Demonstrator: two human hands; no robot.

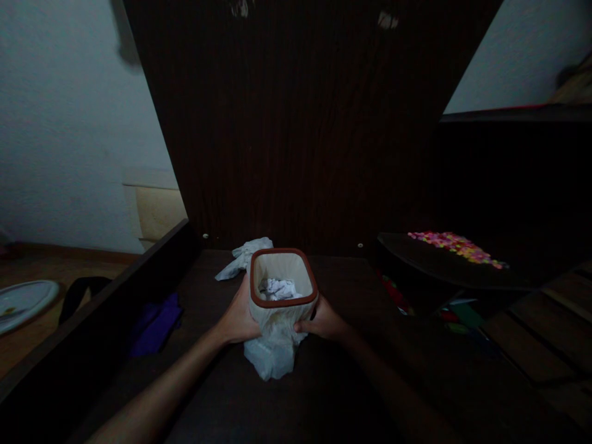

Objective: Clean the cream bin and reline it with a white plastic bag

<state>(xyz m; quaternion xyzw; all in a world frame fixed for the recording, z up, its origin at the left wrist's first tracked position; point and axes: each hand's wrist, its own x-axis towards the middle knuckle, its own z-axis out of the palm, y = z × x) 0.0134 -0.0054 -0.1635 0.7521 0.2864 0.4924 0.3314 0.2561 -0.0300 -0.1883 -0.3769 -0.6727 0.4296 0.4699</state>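
Note:
A small square trash bin [283, 302] with rounded corners and a reddish-brown rim stands in front of me, lined with a thin whitish plastic bag. Crumpled white paper [280, 288] lies inside it. The bag's loose end [272, 356] hangs over the near side, and another bunched part [245, 256] sticks out at the back left. My left hand [241, 314] grips the bin's left side, and my right hand [321, 320] holds its right side, thumb on the bag. The fingers behind the bin are hidden.
The dark wooden surface [213, 382] has a raised edge board [106, 308] on the left and a tall panel [296, 135] behind. A purple cloth [157, 324] lies left. At right, a corner shelf [407, 253] bears small colourful pieces [456, 245]. The room is dim.

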